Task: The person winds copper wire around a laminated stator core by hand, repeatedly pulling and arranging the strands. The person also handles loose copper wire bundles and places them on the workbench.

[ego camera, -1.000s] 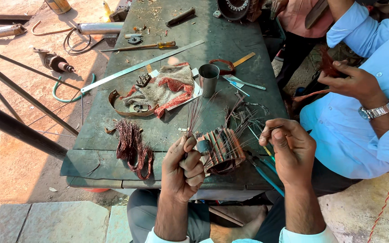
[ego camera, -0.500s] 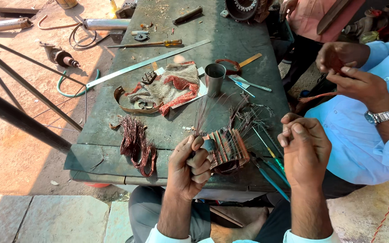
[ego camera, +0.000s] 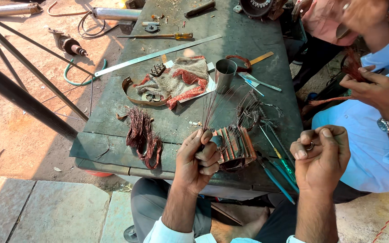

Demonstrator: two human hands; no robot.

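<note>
Since a second ago my right hand has drawn back from the wound copper part and risen a little, while my left hand has kept its grip in the same place.

From the head camera, my left hand is closed tight around the near left end of the copper part, thumb pressed on top, holding it at the front edge of the table. A fan of thin wires stands up and away from that fist, so the long axis runs from me toward the far side of the table. My right hand is curled, fingers pinched on what seems a fine wire end, apart from the part and to its right. My left hand is the nearer one. A loose coil of copper wire lies just left of my fist.
</note>
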